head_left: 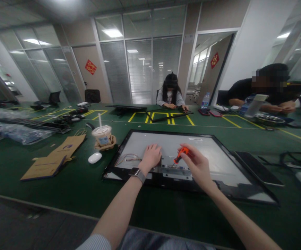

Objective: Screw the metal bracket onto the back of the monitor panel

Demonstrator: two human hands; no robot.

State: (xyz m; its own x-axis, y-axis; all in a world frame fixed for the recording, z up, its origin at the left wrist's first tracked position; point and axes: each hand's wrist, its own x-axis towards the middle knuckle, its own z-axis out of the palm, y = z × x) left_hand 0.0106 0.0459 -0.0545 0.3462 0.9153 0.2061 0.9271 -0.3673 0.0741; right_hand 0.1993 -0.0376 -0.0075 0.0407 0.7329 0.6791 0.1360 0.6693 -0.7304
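A large monitor panel (pixel 218 156) lies face down on the green table, its grey metal back up inside a black frame. My left hand (pixel 150 157), a watch on its wrist, rests curled on the panel by a thin bundle of wires (pixel 126 159). My right hand (pixel 196 161) is closed round an orange-handled screwdriver (pixel 179 154), tip down on the metal circuit-board strip (pixel 175 170) along the panel's near edge.
A lidded drink cup with a straw (pixel 102 135), a white mouse (pixel 94 157) and flat cardboard pieces (pixel 53 158) lie to the left. A dark flat panel (pixel 258 168) lies to the right. One person (pixel 170 93) sits opposite, and another person (pixel 267 88) sits at the far right.
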